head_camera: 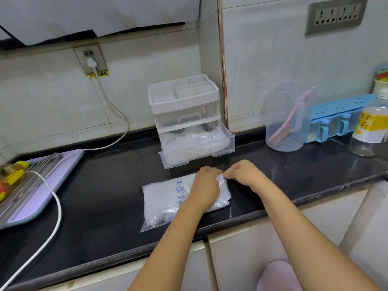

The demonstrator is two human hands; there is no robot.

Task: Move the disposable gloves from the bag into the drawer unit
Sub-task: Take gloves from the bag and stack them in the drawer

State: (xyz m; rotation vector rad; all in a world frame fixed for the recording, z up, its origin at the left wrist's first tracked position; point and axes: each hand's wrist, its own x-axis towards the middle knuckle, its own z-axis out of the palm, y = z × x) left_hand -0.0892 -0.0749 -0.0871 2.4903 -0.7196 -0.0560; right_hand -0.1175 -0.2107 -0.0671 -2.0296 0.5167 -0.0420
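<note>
The lower drawer (197, 153) of the drawer unit (184, 95) stands pulled out toward the near side, open from above; clear gloves (193, 141) fill much of it, and the closed upper drawer (189, 114) overhangs its far part; only a narrow strip of the dark counter (100, 196) lies between its front wall and the bag (163, 198); left of the bag the counter is bare until the white cable (57, 208) and the lilac board (63, 171); right of it the way is free up to the clear jug (287, 131), far right.
</note>
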